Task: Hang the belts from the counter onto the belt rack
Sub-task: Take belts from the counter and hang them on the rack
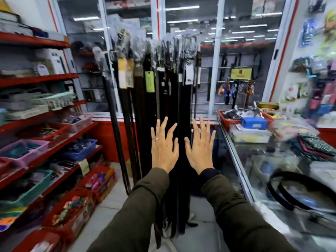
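The belt rack stands straight ahead, hung with several long black and brown belts that carry paper tags near the top. My left hand and my right hand are raised side by side in front of the hanging belts, palms forward, fingers spread, holding nothing. A black belt lies curled in a loop on the glass counter at the lower right, apart from both hands.
Red shelves with plastic baskets of small goods fill the left side. On the counter's far end sit a red tray, a blue box and packets. Glass doors stand behind the rack. A narrow tiled aisle runs between shelves and counter.
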Action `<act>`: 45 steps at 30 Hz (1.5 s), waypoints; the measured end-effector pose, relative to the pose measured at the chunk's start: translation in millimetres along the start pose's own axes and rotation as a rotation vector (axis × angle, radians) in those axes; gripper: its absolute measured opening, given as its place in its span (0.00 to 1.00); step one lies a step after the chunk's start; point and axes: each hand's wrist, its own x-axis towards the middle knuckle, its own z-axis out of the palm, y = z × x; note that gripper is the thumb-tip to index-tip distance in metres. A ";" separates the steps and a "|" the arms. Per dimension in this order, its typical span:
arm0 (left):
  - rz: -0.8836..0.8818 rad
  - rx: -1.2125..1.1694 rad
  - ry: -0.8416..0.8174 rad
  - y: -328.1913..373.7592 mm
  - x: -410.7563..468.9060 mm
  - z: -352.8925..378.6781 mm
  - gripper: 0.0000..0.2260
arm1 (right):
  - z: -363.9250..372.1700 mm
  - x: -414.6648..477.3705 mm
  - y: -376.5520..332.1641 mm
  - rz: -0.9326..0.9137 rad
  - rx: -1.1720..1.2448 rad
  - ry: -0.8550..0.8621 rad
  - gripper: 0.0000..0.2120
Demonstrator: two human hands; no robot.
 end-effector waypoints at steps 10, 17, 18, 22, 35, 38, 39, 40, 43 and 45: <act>0.071 -0.153 -0.357 104.1 -74.8 128.1 0.22 | -34.8 -99.1 170.2 0.528 -0.159 -0.080 0.33; 0.267 -0.292 -0.683 204.9 -92.1 207.4 0.25 | -93.1 -149.3 260.4 1.120 -0.061 0.014 0.39; 0.310 -0.333 -0.747 220.2 -93.4 217.2 0.25 | -100.9 -153.5 268.1 1.185 -0.029 0.058 0.39; 0.479 -0.358 -1.022 271.6 -99.0 252.9 0.25 | -119.1 -160.9 284.8 1.407 0.128 0.306 0.39; 0.407 -0.279 -1.100 311.2 -104.9 276.9 0.14 | -128.3 -162.9 332.0 1.548 0.543 0.433 0.16; 0.269 -0.404 -1.033 302.8 -106.0 269.4 0.13 | -125.8 -157.0 328.9 1.531 0.757 0.369 0.07; 0.211 -0.455 -1.003 301.1 -105.0 266.0 0.12 | -124.6 -153.6 324.0 1.509 0.865 0.390 0.05; 0.148 -0.505 -0.965 299.1 -102.6 261.8 0.11 | -122.1 -150.4 320.7 1.471 0.951 0.430 0.06; 0.000 -0.644 -0.842 288.6 -88.6 248.3 0.12 | -117.9 -137.7 306.9 1.312 1.077 0.457 0.13; -0.060 -0.701 -0.777 276.1 -78.8 237.3 0.13 | -116.0 -127.0 296.0 1.229 1.094 0.423 0.16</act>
